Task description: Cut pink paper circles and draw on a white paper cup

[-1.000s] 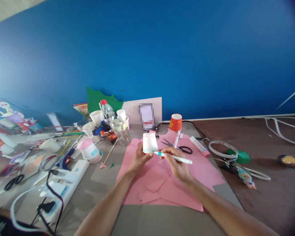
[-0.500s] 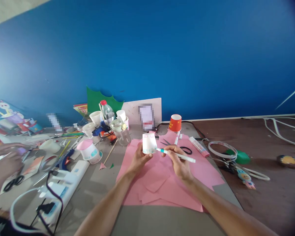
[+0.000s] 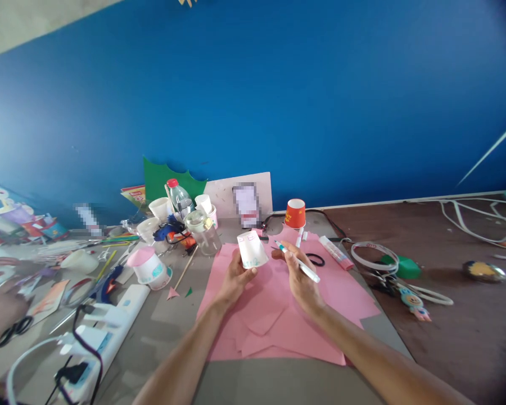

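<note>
My left hand [image 3: 235,281] is closed around the lower part of a white paper cup [image 3: 253,249], which is upside down and tilted to the left. Pink outlined marks show near the cup's top, and a teal pattern runs along its lower rim. In my right hand [image 3: 301,278] is a white marker [image 3: 307,270] with a teal tip end, pointing up and left, a little apart from the cup. Beneath both hands lie sheets of pink paper [image 3: 270,337]. Scissors [image 3: 316,259] rest on the paper behind my right hand, partly covered by it.
A red paper cup [image 3: 296,215] and a glue stick [image 3: 336,252] stand or lie beyond my right hand. Left are a glass jar [image 3: 204,239], a pink-topped cup [image 3: 149,269] and a power strip [image 3: 122,315] with cables. Another person's hand [image 3: 4,309] is at far left.
The marker has moved off the cup's side and its tip now points more upward. The cup has tilted to the left in my left hand. The other person's hand has shifted lower.
</note>
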Demonstrator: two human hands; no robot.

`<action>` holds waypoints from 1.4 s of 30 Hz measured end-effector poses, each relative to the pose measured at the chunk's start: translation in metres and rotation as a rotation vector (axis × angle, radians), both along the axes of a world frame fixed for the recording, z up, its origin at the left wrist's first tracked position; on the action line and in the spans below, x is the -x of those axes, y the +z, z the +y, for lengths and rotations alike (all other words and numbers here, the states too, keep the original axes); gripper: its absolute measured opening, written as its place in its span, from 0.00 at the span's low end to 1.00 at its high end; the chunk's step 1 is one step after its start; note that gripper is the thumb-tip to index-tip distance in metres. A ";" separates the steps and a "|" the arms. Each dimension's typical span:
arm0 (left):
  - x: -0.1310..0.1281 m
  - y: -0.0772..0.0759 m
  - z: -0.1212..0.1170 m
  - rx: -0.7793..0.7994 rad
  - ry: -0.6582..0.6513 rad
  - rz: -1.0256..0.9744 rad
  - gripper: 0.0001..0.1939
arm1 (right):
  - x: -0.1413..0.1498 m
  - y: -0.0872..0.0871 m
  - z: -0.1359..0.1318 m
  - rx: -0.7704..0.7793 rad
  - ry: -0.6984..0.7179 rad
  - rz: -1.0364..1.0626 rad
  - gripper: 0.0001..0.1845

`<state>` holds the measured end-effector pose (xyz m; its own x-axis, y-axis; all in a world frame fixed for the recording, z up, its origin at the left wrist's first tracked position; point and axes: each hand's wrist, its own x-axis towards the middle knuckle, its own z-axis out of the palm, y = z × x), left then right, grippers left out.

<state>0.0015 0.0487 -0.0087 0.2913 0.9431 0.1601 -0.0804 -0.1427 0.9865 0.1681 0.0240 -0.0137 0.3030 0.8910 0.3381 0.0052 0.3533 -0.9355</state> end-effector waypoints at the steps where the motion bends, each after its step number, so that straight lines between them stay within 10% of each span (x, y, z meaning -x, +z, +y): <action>1: 0.000 0.000 0.000 0.000 -0.003 -0.002 0.34 | 0.000 0.000 0.000 -0.004 0.009 -0.007 0.19; 42: 0.002 -0.006 0.001 -0.050 0.094 0.156 0.29 | -0.002 0.008 -0.012 -0.174 0.129 -0.181 0.18</action>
<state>-0.0009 0.0494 -0.0143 0.2269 0.9594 0.1675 0.0895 -0.1918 0.9773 0.1700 0.0115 -0.0061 0.1112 0.8419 0.5280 0.1113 0.5174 -0.8485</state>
